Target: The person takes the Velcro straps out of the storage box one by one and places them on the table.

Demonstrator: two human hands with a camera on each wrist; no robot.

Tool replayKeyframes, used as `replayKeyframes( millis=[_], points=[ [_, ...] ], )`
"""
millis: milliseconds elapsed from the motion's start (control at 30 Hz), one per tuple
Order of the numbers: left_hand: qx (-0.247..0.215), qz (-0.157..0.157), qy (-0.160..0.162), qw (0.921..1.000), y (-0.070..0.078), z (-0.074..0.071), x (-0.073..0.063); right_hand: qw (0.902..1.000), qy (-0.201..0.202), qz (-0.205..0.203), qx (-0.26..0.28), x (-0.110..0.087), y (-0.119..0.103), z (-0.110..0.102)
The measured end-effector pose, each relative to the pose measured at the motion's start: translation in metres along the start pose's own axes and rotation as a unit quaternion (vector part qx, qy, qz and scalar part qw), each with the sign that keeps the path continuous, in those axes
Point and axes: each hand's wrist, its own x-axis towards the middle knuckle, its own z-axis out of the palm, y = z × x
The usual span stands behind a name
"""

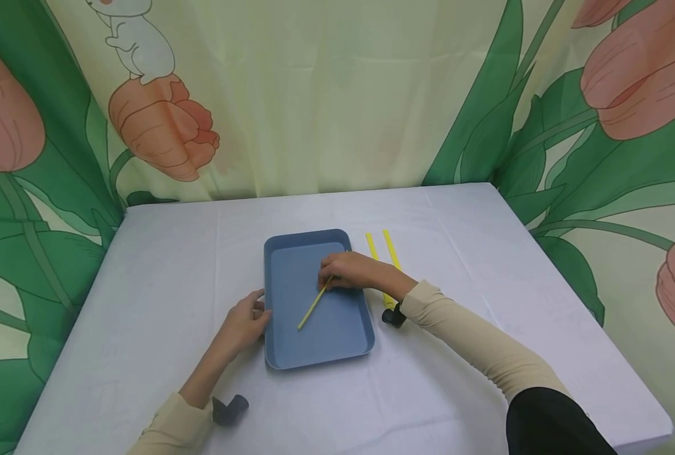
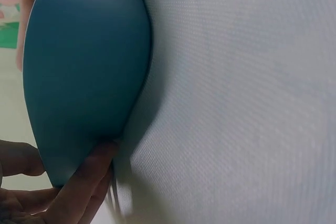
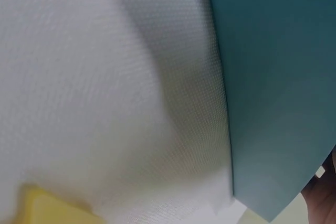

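Observation:
A blue-grey rectangular tray (image 1: 283, 347) lies on the white-covered table. Over it, my right hand (image 1: 346, 270) pinches one end of a thin yellow stick (image 1: 313, 311), whose other end points down and left across the tray floor. My left hand (image 1: 246, 322) holds the tray's left edge. In the left wrist view, fingers (image 2: 86, 182) press the outer wall and another digit meets the rim. Two more yellow sticks (image 1: 391, 248) lie right of the tray, partly hidden under the right forearm. The right hand itself is out of the right wrist view.
The table (image 1: 172, 265) has a white cloth with faint creases. Behind and beside it hangs a curtain (image 1: 337, 95) printed with tulips and a rabbit. A yellow piece (image 3: 58, 211) shows at the bottom of the right wrist view. Dark wrist-worn devices (image 1: 231, 409) stick out below both wrists.

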Motion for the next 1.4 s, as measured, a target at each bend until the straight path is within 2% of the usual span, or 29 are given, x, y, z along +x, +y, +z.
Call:
replayKeyframes(
  millis=[200, 500, 800, 967, 1100, 1400],
  points=[
    [-0.001, -0.005, 0.002, 1.0, 0.0, 0.002, 0.003, 0.9994, 0.023, -0.016, -0.019, 0.0, -0.001, -0.004],
    [0.002, -0.011, 0.004, 0.9999, 0.0, 0.001, 0.002, 0.9946, 0.09, -0.048, -0.017, -0.001, -0.001, -0.011],
    [0.001, -0.022, 0.003, 0.9998, 0.0, 0.0, 0.001, 0.9835, 0.159, -0.082, -0.025, 0.001, 0.0, -0.02],
    [-0.001, -0.019, 0.005, 0.9998, -0.001, 0.0, 0.001, 0.9777, 0.185, -0.093, -0.035, 0.0, 0.0, -0.023],
    [-0.003, -0.015, 0.003, 0.9999, -0.001, 0.001, 0.002, 0.9741, 0.203, -0.09, -0.044, -0.004, 0.001, -0.025],
    [-0.004, -0.014, -0.001, 0.9999, 0.001, 0.002, 0.002, 0.9752, 0.207, -0.056, -0.054, -0.016, 0.006, -0.025]
  ],
)
